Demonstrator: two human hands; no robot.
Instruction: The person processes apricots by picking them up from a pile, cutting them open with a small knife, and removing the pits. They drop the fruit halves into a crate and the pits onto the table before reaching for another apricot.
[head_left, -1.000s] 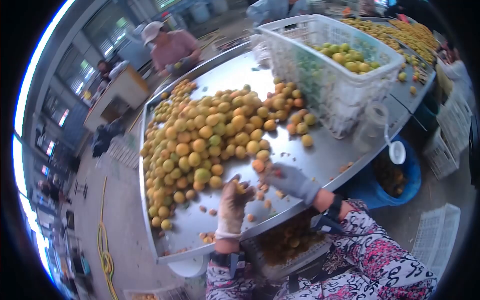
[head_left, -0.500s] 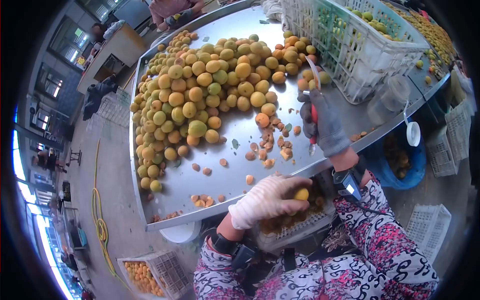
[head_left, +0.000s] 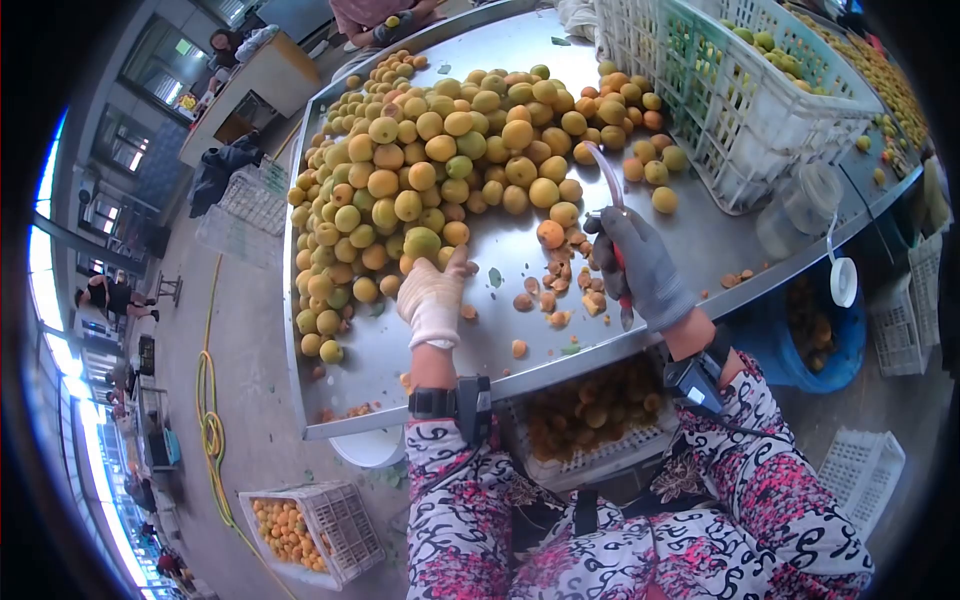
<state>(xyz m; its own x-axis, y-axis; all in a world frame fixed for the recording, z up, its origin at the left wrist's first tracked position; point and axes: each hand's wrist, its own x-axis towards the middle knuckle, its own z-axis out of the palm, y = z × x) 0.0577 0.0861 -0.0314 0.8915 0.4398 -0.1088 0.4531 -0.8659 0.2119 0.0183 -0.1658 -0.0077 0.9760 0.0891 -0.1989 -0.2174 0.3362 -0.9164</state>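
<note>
My left hand (head_left: 432, 300), in a white glove, reaches into the near edge of a heap of apricots (head_left: 385, 183). Its fingers are apart and touch fruit just below a larger greenish apricot (head_left: 421, 242); no firm hold shows. My right hand (head_left: 645, 272), in a dark grey glove, is closed around the red handle of a curved knife (head_left: 609, 180), whose blade points up and away over the metal table (head_left: 500, 345). Beside this hand lie split apricot pieces (head_left: 558, 275) and a whole orange apricot (head_left: 550, 234).
Below the table edge sits a crate (head_left: 540, 455) of cut fruit. A white plastic crate (head_left: 740, 130) and clear jar (head_left: 800, 210) stand on the right. A blue tub (head_left: 835, 345) is at lower right, a crate of apricots (head_left: 335, 535) at lower left. Another person's hand (head_left: 392, 27) is at the far edge.
My left hand has moved from above the lower crate, where it held an apricot, up and left to the heap; that apricot is gone from it. My right hand still holds the knife.
</note>
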